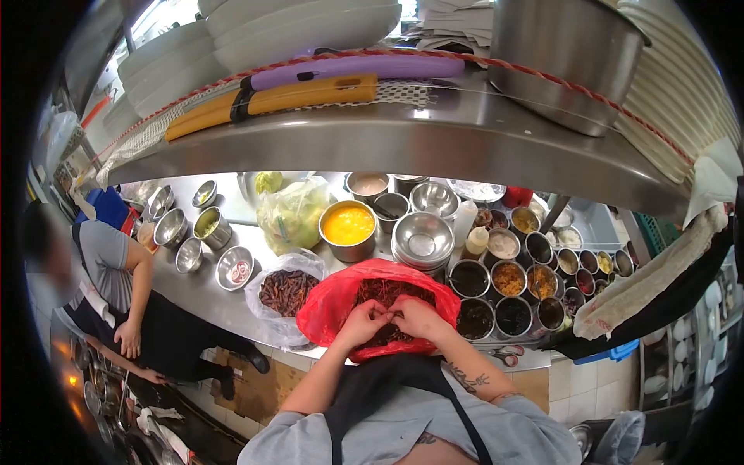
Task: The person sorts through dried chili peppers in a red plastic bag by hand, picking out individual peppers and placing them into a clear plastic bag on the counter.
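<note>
A red plastic bag (pixel 322 314) stands open at the counter's front edge, filled with what look like dried red chillies (pixel 384 292). Over its mouth, my left hand (pixel 366 320) and my right hand (pixel 413 318) meet with their fingertips pinched together. Whatever sits between the fingers is too small to make out. Just left of the red bag, a clear plastic bag (pixel 267 329) holds darker dried chillies (pixel 288 293). Behind it is a metal pot (pixel 349 249) of yellow liquid.
Stacked metal bowls (pixel 422 240) and several sauce and topping containers (pixel 509 279) crowd the right. Scissors (pixel 508 355) lie at the front edge. A steel shelf (pixel 403 147) with knives (pixel 310 91) hangs above. A co-worker (pixel 116 271) stands at left, near small metal bowls (pixel 235 267).
</note>
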The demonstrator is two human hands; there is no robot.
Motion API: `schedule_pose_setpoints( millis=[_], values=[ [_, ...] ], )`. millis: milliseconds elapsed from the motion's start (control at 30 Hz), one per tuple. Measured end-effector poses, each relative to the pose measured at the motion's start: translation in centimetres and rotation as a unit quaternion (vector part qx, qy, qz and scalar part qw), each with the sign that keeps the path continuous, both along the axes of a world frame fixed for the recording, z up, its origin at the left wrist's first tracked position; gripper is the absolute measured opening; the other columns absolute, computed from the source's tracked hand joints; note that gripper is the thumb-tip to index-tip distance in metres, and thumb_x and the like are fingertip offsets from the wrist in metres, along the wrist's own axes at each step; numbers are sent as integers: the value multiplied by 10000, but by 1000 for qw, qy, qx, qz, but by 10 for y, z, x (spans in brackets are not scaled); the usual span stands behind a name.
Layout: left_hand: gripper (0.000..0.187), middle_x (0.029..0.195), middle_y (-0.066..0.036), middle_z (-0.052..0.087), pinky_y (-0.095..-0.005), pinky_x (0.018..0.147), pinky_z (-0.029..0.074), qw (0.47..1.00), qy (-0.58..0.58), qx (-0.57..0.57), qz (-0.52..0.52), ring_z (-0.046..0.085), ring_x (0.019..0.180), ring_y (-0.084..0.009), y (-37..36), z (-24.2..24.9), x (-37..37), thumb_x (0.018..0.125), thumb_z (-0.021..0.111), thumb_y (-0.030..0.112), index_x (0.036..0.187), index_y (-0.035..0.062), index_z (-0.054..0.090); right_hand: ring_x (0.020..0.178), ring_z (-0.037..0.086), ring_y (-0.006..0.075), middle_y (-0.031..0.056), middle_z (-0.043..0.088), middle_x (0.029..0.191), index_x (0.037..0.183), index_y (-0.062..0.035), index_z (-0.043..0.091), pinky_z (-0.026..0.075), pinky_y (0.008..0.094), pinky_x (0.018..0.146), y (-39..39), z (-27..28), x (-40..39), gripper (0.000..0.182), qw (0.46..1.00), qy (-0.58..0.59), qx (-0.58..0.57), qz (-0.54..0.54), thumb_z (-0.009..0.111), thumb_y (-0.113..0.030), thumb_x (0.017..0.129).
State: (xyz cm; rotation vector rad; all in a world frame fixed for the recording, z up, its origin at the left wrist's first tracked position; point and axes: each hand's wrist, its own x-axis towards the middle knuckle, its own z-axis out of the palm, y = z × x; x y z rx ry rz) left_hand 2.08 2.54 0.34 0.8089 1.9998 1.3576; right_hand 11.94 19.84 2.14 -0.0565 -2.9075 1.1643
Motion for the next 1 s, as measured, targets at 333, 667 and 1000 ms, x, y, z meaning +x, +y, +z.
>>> schedule_pose_setpoints(
  millis=[333, 667, 1000],
  values=[
    [218, 795, 6, 624, -295, 666, 471, 994, -4, 107, 34, 559, 731, -105, 6, 14, 5, 937, 692, 201, 1024, 2, 672, 846, 699, 215, 178, 713, 943, 989, 18, 719, 541, 353, 775, -6, 0, -6, 162, 948, 64, -295, -96, 645, -69, 874],
    [122, 758, 24, 604, -220, 554, 387, 940, -280, 160, 109, 498, 616, -61, -1, 6, -3, 933, 707, 162, 991, 58, 681, 760, 689, 232, 175, 702, 820, 1003, -1, 718, 525, 358, 725, -3, 4, -4, 209, 981, 55, -171, -68, 663, -165, 884],
    [145, 956, 37, 624, -240, 617, 401, 914, -373, 142, 73, 538, 802, -67, -8, -5, -11, 1004, 605, 241, 1078, 121, 640, 751, 573, 126, 27, 603, 811, 906, -10, 644, 472, 277, 701, -2, -8, -10, 45, 939, 107, -326, 14, 630, -49, 920]
  ],
)
